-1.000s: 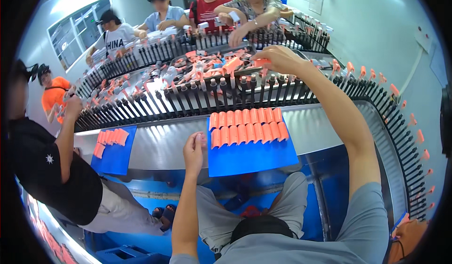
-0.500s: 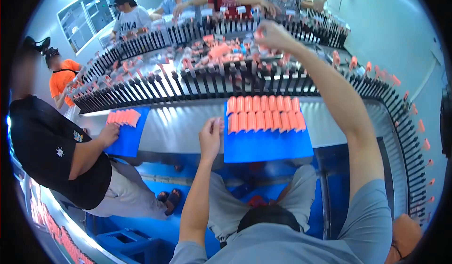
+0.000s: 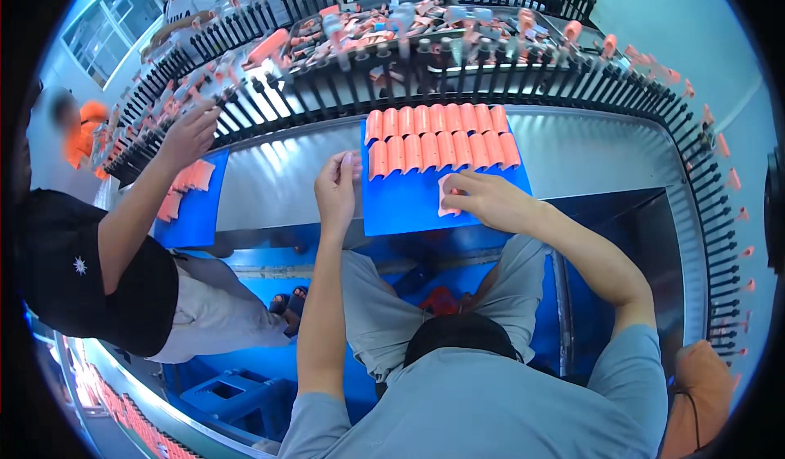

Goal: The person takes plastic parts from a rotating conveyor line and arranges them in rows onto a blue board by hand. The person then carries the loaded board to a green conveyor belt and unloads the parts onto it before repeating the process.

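— Where does the mat (image 3: 399,205) lie?
— On the counter (image 3: 282,177), reaching its near edge. The rods (image 3: 384,83) stand behind, along the counter's far edge, and the heap of parts (image 3: 368,33) lies behind them.
— And on the mat?
— The far row of pieces (image 3: 437,119) runs along its far edge, the near row (image 3: 446,151) just before that. The single piece (image 3: 442,194) is in the right hand (image 3: 491,199), over the near half, about midway between the side edges.
— The left hand (image 3: 334,187)?
— Just outside the mat's left edge.
— Farther left?
— A second mat (image 3: 192,228), its pieces (image 3: 191,178) toward the far and left edges.
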The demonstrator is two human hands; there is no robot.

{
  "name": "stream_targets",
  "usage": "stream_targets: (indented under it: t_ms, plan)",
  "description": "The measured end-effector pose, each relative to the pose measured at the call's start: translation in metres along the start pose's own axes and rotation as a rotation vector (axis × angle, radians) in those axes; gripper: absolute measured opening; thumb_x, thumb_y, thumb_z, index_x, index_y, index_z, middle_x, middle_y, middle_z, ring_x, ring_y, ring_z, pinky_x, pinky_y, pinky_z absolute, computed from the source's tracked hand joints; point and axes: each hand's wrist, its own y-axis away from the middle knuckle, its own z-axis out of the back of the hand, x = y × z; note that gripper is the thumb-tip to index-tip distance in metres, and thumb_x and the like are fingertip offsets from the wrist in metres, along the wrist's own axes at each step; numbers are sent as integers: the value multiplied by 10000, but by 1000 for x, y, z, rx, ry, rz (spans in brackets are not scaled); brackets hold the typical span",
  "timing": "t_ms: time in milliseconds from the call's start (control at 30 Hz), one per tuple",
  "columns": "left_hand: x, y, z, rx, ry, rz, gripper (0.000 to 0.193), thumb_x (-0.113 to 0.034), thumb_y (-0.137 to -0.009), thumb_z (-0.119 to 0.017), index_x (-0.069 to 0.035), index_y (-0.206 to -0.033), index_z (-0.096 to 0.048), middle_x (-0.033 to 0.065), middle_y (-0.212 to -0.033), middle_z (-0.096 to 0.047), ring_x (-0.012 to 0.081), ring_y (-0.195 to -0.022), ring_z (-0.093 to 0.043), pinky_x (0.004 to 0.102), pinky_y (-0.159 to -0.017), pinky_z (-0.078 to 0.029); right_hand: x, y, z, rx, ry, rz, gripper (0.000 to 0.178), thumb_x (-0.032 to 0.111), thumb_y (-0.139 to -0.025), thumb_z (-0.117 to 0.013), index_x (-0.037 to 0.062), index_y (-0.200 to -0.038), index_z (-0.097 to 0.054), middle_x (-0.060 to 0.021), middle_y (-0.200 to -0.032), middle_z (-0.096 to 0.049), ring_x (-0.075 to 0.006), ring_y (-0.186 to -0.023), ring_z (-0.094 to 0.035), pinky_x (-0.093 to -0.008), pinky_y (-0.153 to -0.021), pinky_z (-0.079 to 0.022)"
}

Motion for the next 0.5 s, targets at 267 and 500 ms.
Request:
stream_targets:
  t_ms: [267, 500]
  plan:
    - [-23, 2, -5, -79, -14, -12, 351, -255, -1177, -582, 56, -1179, -746, 95, -1052, -776, 128, -954, -725, 278, -869, -585, -61, 49, 31, -565, -295, -338, 232, 8, -1001, -681, 66, -1205, -773, -89, -1230, -738, -256, -1034, -725, -362, -798, -586]
    - [-162, -42, -98, 116, -286, -568, 313, -227, -1114, -680, 17, -1305, -722, 128, -1146, -769, 204, -1048, -737, 344, -930, -583, -154, 129, 20, -1154, -295, -864, 183, 57, -1002, -691, 15, -1147, -794, -111, -1008, -798, -197, -812, -734, -339, -748, -584]
